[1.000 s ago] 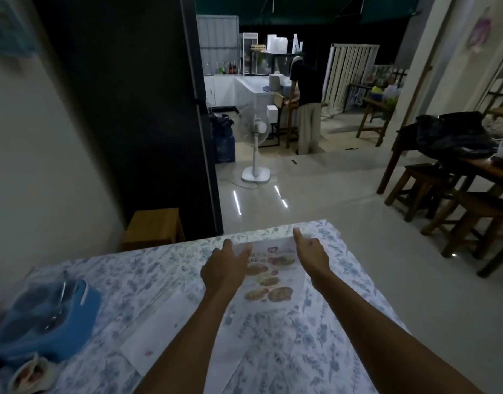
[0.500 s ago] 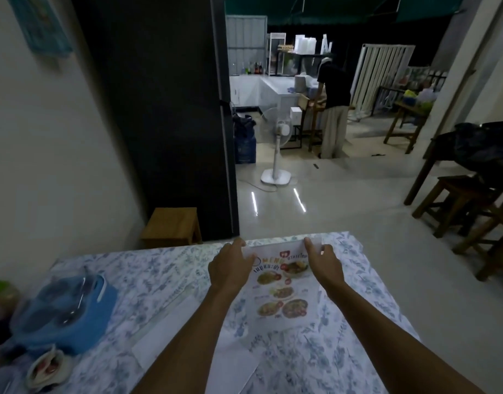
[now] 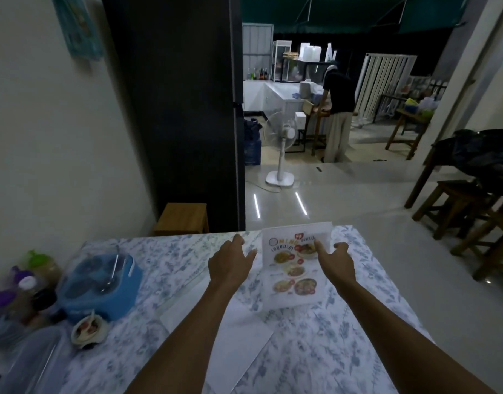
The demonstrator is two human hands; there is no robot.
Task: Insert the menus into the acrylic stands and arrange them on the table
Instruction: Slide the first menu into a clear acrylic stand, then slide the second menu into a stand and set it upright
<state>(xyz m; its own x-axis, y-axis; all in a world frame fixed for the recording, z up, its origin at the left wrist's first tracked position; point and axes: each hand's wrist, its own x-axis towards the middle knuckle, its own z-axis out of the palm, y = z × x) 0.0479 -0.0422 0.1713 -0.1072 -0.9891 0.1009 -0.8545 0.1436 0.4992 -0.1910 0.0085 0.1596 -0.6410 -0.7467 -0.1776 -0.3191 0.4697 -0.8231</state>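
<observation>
A colourful food menu [image 3: 294, 268] in a clear acrylic stand leans upright near the far edge of the table [image 3: 358, 322], which has a floral cloth. My left hand [image 3: 230, 261] hovers just left of the menu with fingers spread, not touching it. My right hand [image 3: 334, 261] is at the menu's right side, fingers apart; its index finger lies across the upper right of the menu's face. White sheets [image 3: 238, 331] lie flat on the cloth between my forearms.
A blue lidded container [image 3: 102, 282], several bottles [image 3: 25, 288] and a small bowl [image 3: 88, 331] crowd the table's left. A wooden stool [image 3: 184, 218] stands beyond the far edge. Farther off are a white fan [image 3: 281, 149], a person at a counter [image 3: 338, 109] and dark wooden stools [image 3: 455, 203].
Both hands gripped the menu's top corners half a second ago. They have since opened and drawn back slightly, and the left hand has come off it. The menu stands steeper at the far edge.
</observation>
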